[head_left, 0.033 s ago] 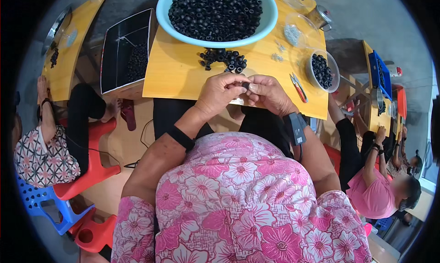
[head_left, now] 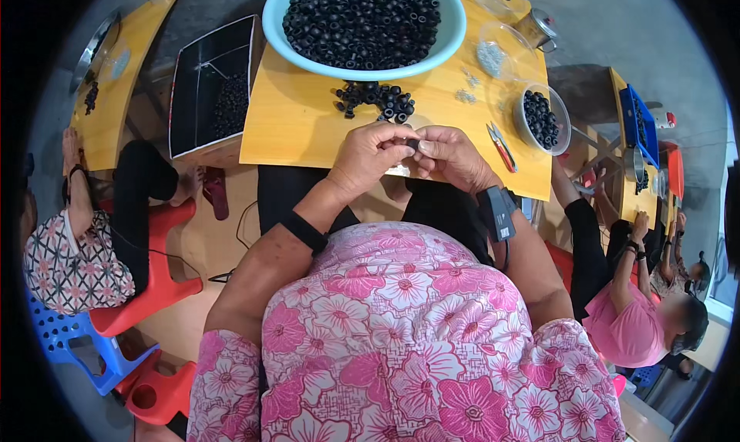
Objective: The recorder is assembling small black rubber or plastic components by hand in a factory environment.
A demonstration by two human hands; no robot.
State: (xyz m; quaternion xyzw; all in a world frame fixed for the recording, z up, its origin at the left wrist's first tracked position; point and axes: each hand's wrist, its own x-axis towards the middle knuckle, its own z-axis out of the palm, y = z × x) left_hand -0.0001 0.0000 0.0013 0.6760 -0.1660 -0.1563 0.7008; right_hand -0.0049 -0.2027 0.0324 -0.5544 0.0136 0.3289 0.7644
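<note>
Both hands meet at the near edge of a yellow wooden table (head_left: 308,126), just above the person's lap. Left hand (head_left: 374,158) curls inward, its fingers pinched onto a small black ring-shaped part (head_left: 412,144) that sits between the two hands; a black band circles that wrist. Right hand (head_left: 455,158) presses in from the other side, fingertips closed on the same black part, so the part is gripped jointly at the point where the thumbs touch. A black device is strapped to the right wrist.

Far to the left of the left hand, a dark open box with a white rim (head_left: 212,87) stands beside the table, black pieces lying in it. Just beyond the hands, a loose heap of black rings (head_left: 375,100) lies on the tabletop, and past that heap sits a large pale blue round basin (head_left: 364,26) filled with the same rings. Near the right hand, a pair of red-handled pliers (head_left: 501,145) lies on the table. Further right and beyond, a small clear round bowl (head_left: 541,118) holds more black rings.

Other people sit at neighbouring tables well off to either side.
</note>
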